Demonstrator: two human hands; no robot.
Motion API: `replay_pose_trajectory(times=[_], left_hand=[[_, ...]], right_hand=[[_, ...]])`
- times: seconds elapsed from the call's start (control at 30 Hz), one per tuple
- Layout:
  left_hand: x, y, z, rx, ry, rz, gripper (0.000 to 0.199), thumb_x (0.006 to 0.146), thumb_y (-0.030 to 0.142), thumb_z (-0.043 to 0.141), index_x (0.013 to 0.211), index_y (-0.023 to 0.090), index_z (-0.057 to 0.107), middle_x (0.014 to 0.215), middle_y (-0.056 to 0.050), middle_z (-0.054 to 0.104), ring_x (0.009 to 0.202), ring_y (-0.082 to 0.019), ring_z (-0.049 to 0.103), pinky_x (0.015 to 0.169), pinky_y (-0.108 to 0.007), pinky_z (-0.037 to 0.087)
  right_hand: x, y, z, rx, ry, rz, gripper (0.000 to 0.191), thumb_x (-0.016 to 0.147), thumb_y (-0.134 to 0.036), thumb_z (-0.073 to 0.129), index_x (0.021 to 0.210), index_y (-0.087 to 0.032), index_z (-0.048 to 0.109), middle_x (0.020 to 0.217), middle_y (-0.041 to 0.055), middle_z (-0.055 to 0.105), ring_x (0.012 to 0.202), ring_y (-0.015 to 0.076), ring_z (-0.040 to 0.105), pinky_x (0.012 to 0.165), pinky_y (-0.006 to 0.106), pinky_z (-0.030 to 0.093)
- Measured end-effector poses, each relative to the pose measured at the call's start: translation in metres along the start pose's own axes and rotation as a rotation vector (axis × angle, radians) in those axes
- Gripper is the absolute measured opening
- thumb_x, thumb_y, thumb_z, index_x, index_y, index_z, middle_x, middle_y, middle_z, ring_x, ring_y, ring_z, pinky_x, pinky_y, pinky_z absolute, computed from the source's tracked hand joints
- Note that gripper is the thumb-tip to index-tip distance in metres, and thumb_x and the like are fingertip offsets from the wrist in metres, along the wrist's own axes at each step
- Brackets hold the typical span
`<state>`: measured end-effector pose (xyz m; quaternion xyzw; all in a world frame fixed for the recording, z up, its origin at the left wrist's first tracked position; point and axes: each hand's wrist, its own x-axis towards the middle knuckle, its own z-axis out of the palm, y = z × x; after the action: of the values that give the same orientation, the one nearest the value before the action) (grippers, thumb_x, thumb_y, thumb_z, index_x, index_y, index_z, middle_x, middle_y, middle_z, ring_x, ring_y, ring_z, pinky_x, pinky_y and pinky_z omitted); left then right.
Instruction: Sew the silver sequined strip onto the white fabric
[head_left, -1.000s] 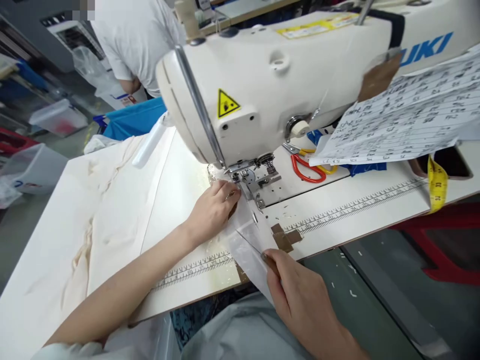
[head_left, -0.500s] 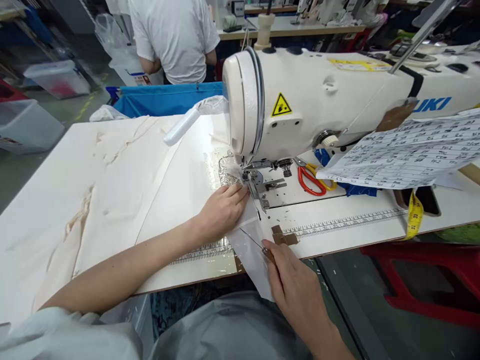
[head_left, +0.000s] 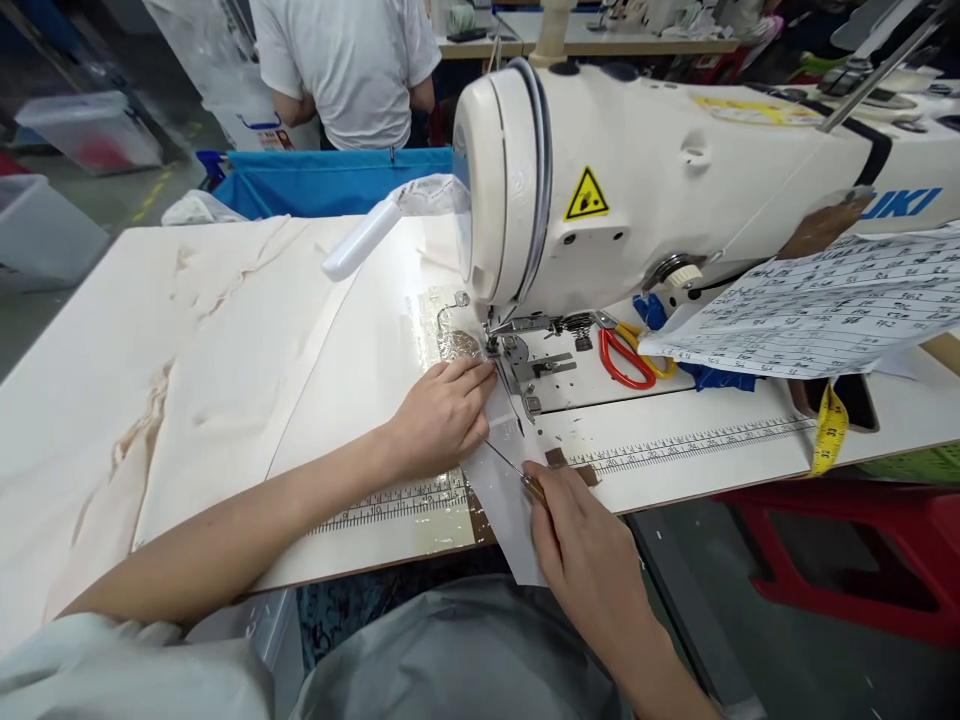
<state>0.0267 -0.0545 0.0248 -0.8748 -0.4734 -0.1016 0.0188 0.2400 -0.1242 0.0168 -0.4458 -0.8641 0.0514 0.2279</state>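
Beside the presser foot of a white sewing machine [head_left: 600, 190], my left hand [head_left: 442, 415] has its fingers pressed together on a thin whitish fabric strip [head_left: 510, 510]. The strip hangs over the table's front edge. My right hand [head_left: 585, 540] is closed around the wooden handle of a thin metal awl [head_left: 534, 487], whose tip points at the strip near my left fingertips. Under the machine arm lie scissors [head_left: 626, 358] with red and yellow handles.
Pale fabric [head_left: 217, 370] covers the table's left part. A written sheet [head_left: 825, 305] and a yellow tape measure [head_left: 829, 430] are at the right. A blue cloth bin [head_left: 337, 180] stands behind, near a person in white [head_left: 345, 70]. A red stool [head_left: 847, 560] stands lower right.
The view has shifted slightly, with the machine appearing larger and farther right. My left fingers have curled more, and the awl tip is now close to them. Both hands keep their hold.
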Motion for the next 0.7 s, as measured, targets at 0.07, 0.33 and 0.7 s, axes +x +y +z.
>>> replay_pose_trajectory(times=[0.07, 0.33, 0.7], left_hand=[[0.000, 0.000, 0.002, -0.005, 0.026, -0.003, 0.044, 0.098, 0.021, 0.035, 0.133, 0.001, 0.053, 0.137, -0.016, 0.054, 0.126, -0.029, 0.045, 0.100, -0.044, 0.045], [0.000, 0.001, 0.005, 0.054, 0.049, 0.018, 0.046, 0.097, 0.021, 0.036, 0.133, -0.001, 0.052, 0.137, -0.018, 0.053, 0.128, -0.031, 0.045, 0.102, -0.045, 0.045], [-0.005, 0.012, 0.008, 0.077, 0.085, 0.011, 0.046, 0.097, 0.021, 0.035, 0.135, 0.000, 0.051, 0.141, -0.020, 0.049, 0.134, -0.031, 0.042, 0.108, -0.047, 0.040]], right_hand=[[0.002, 0.001, 0.000, -0.005, -0.003, -0.007, 0.030, 0.102, -0.013, 0.029, 0.119, -0.010, 0.055, 0.092, 0.0097, 0.063, 0.069, 0.0188, 0.063, 0.053, 0.026, 0.047], [0.013, 0.002, -0.001, -0.037, -0.020, 0.002, 0.028, 0.100, -0.009, 0.033, 0.115, -0.010, 0.056, 0.091, 0.0094, 0.061, 0.077, 0.0207, 0.064, 0.057, 0.028, 0.050], [0.023, 0.001, 0.002, -0.080, -0.011, 0.013, 0.030, 0.101, -0.010, 0.029, 0.114, -0.011, 0.056, 0.088, 0.0079, 0.062, 0.075, 0.0185, 0.062, 0.057, 0.026, 0.045]])
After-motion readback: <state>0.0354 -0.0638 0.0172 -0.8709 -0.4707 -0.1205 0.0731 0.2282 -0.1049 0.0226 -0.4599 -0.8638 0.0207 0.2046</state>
